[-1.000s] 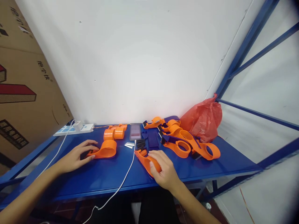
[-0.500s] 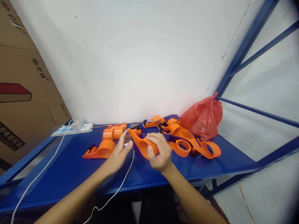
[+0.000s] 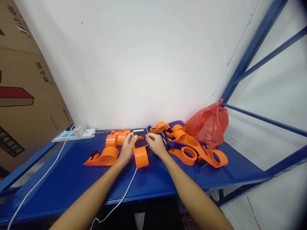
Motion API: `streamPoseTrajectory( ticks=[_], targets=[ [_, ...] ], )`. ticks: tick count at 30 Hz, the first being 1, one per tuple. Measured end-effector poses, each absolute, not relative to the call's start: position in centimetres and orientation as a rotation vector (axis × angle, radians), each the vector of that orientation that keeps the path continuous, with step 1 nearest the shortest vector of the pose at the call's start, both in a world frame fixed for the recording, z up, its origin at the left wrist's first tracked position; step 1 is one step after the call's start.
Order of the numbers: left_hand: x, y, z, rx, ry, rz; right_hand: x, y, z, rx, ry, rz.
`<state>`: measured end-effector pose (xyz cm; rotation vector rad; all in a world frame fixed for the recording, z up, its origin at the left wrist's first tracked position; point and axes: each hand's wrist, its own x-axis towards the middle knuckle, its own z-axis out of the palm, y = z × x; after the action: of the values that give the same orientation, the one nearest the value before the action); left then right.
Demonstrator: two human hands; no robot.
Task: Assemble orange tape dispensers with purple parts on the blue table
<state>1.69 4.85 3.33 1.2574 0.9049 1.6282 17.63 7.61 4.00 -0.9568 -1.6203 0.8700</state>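
An orange tape dispenser (image 3: pixel 141 157) is held between my two hands in the middle of the table, its round hub toward me and its dark toothed end (image 3: pixel 138 132) away from me. My left hand (image 3: pixel 128 147) pinches its left side near that end. On the other side, the fingers of my right hand (image 3: pixel 154 142) are closed on the dark blue part by the toothed end. Another orange dispenser piece (image 3: pixel 106 156) lies left of my left hand. Orange rings (image 3: pixel 111 140) sit behind it.
Several orange and blue tape dispensers (image 3: pixel 189 142) are heaped on the right of the blue table (image 3: pixel 72 179). Behind them stands a red plastic bag (image 3: pixel 208 124). A power strip (image 3: pixel 85 133) lies back left, with a white cable (image 3: pixel 42 179). A large carton (image 3: pixel 28 95) leans at left.
The dispenser has been turned so its toothed end faces away and its hub toward me. My right hand has shifted from the hub to the toothed end; my left hand now grips the side.
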Motion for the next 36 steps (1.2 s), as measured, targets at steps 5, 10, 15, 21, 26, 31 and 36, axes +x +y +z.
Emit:
streamPoseTrajectory(
  ticks=[5,10,15,21,26,31,36],
  targets=[
    [1.1,4.7,2.9,1.223,0.951,1.646,17.1,6.4,2.7,-0.952,-1.572,0.968],
    [1.1,4.8,2.7,1.283,0.93,1.582,17.1,6.0,2.2,-1.014,-1.585,0.915],
    [1.2,4.6,3.0,1.307,0.909,1.538,17.2,6.0,2.1,-1.028,-1.593,0.913],
    [1.2,4.7,2.9,1.299,0.914,1.531,17.2,5.9,2.4,-1.053,-1.605,0.846],
    [1.3,4.5,3.1,1.293,0.895,1.526,17.2,5.5,2.7,-1.088,-1.637,0.762],
    [1.4,4.3,3.2,1.275,0.894,1.533,17.2,5.4,2.8,-1.098,-1.664,0.709],
    [1.4,4.3,3.0,1.301,0.922,1.537,17.2,5.3,3.0,-1.096,-1.674,0.69]
  ],
)
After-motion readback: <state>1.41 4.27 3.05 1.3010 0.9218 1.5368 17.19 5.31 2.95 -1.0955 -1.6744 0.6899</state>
